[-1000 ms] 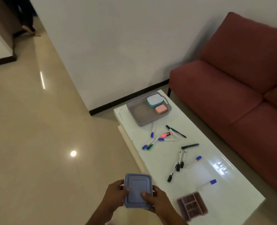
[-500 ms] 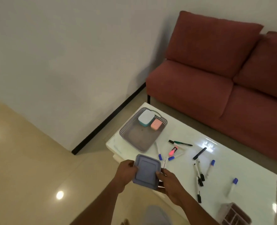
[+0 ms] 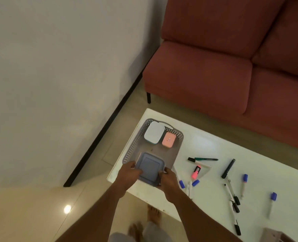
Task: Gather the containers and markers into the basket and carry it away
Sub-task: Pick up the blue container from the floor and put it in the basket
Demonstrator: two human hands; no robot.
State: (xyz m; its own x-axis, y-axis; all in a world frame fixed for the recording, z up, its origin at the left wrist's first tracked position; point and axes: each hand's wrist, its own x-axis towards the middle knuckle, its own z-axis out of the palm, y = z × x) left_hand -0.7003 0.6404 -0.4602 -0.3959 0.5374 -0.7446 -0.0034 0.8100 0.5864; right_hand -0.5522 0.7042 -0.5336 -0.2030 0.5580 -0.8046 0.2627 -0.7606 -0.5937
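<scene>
My left hand and right hand have their fingers clamped on opposite sides of a flat, square, blue-grey plastic container with a lid. I hold it level over the near end of the grey perforated plastic basket; I cannot tell whether it touches the basket floor. At the far end of that basket sit a white-lidded teal container and, just beside it, a smaller pink container. The basket stands at the left corner of the glossy white table. To the right of my hands, markers lie loose on the table: a pink highlighter, a green marker, a black marker, and several white pens with blue caps or black ones. A red fabric sofa stands beyond the table.
</scene>
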